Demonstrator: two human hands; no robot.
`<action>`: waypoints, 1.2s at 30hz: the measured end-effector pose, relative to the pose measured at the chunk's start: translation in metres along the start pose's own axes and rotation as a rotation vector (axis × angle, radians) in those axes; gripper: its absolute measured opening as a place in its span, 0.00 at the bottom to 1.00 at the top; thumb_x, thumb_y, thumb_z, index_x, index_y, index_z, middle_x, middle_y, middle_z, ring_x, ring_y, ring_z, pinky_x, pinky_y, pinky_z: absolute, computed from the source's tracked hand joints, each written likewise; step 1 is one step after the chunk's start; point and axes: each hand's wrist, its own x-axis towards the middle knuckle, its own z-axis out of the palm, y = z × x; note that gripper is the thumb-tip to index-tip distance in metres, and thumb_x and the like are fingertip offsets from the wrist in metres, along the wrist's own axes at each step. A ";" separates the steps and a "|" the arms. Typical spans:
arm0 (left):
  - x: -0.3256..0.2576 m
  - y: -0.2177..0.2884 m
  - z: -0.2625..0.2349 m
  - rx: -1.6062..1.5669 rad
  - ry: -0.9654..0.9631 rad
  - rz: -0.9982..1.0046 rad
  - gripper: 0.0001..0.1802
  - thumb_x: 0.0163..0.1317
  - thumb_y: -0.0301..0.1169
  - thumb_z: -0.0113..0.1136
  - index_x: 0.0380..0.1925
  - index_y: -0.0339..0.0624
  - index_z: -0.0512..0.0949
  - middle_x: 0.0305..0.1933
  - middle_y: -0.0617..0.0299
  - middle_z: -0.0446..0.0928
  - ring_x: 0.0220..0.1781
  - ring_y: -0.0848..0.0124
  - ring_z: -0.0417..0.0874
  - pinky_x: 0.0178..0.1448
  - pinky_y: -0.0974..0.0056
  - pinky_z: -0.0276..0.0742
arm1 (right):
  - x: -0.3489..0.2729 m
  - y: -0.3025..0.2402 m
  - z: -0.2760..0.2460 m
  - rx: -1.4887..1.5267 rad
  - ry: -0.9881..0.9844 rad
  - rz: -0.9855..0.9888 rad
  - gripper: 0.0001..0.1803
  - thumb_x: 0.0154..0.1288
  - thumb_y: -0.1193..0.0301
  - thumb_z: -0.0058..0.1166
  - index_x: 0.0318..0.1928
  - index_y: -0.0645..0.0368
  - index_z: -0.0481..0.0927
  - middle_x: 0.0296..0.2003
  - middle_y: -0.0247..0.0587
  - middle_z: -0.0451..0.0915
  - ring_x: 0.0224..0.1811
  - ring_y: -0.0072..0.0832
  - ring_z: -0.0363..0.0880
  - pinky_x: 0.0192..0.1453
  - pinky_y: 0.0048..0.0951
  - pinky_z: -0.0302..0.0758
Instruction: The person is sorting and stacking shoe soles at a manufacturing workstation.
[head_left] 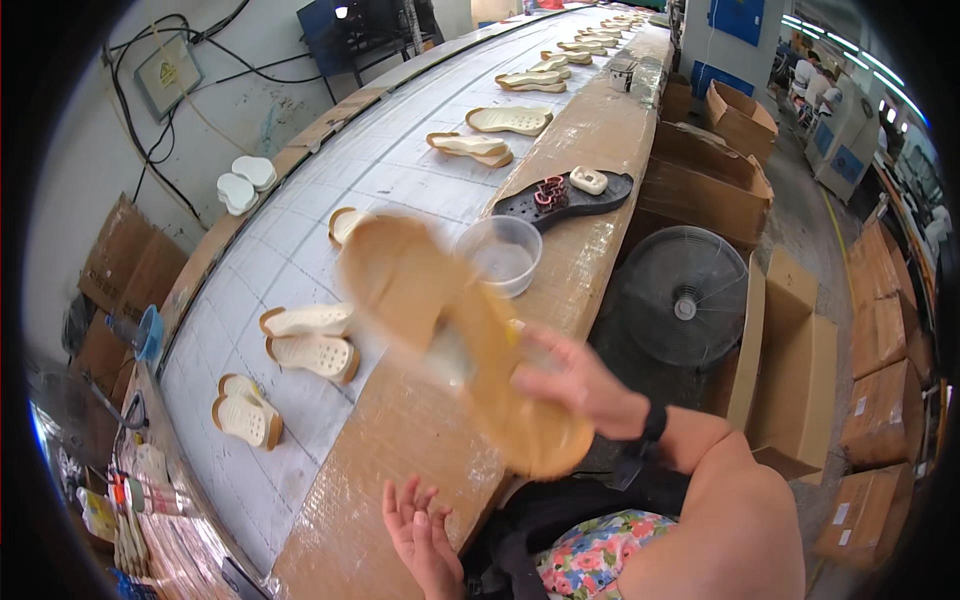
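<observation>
My right hand (580, 385) grips a tan shoe sole (500, 395) by its side, above the cardboard-covered ledge at the belt's near edge. The sole is tilted and blurred by motion. Lower down, my left hand (425, 545) is raised palm up with fingers apart and nothing in it. Behind the held sole stands a clear plastic tub (505, 262), partly hidden. Cream soles with tan edges lie on the white belt, among them a pair (312, 352) left of the held sole and another pair (246, 412) nearer me.
A black sole (525, 205) carrying red pieces and a white block (588, 180) lies on the ledge (590, 130). More sole pairs line the belt (380, 165) into the distance. To the right are a floor fan (685, 300) and open cardboard boxes (790, 370).
</observation>
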 end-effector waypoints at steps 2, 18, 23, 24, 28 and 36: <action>0.004 -0.004 -0.010 0.015 0.016 -0.186 0.26 0.58 0.28 0.52 0.57 0.43 0.59 0.57 0.52 0.59 0.52 0.64 0.67 0.49 0.66 0.67 | 0.024 -0.020 -0.043 0.277 0.143 -0.105 0.26 0.60 0.75 0.49 0.58 0.63 0.59 0.49 0.42 0.71 0.46 0.27 0.74 0.47 0.27 0.74; -0.001 -0.027 -0.030 0.287 0.311 -0.377 0.16 0.60 0.32 0.52 0.48 0.44 0.68 0.40 0.61 0.76 0.32 0.77 0.74 0.33 0.76 0.68 | 0.292 -0.027 -0.389 -0.181 1.204 -0.206 0.37 0.52 0.47 0.51 0.46 0.73 0.71 0.37 0.51 0.77 0.40 0.37 0.77 0.40 0.38 0.71; -0.002 -0.030 -0.046 0.401 0.266 -0.438 0.13 0.60 0.30 0.51 0.44 0.41 0.72 0.41 0.59 0.75 0.34 0.75 0.74 0.35 0.75 0.69 | 0.252 -0.025 -0.383 -0.177 1.033 -0.296 0.17 0.60 0.57 0.47 0.34 0.60 0.76 0.28 0.33 0.72 0.29 0.19 0.70 0.26 0.21 0.68; -0.004 -0.031 -0.053 0.465 0.245 -0.478 0.13 0.59 0.30 0.51 0.44 0.39 0.72 0.42 0.56 0.75 0.37 0.72 0.75 0.39 0.72 0.70 | 0.242 -0.034 -0.369 -0.228 0.975 -0.300 0.14 0.60 0.61 0.47 0.33 0.59 0.76 0.28 0.32 0.73 0.29 0.18 0.70 0.27 0.20 0.68; -0.010 -0.032 -0.083 0.402 0.257 -0.359 0.03 0.51 0.24 0.60 0.25 0.34 0.77 0.26 0.62 0.75 0.28 0.78 0.72 0.33 0.74 0.67 | 0.221 -0.075 -0.238 -0.038 0.516 -0.276 0.12 0.64 0.66 0.45 0.44 0.58 0.73 0.39 0.32 0.75 0.38 0.19 0.72 0.39 0.17 0.69; -0.039 -0.029 -0.130 0.224 0.273 0.018 0.01 0.50 0.20 0.60 0.24 0.34 0.78 0.28 0.65 0.74 0.30 0.79 0.73 0.35 0.76 0.67 | 0.155 -0.042 0.108 -0.116 -0.560 0.104 0.20 0.62 0.59 0.44 0.52 0.52 0.67 0.52 0.33 0.68 0.49 0.23 0.69 0.44 0.25 0.67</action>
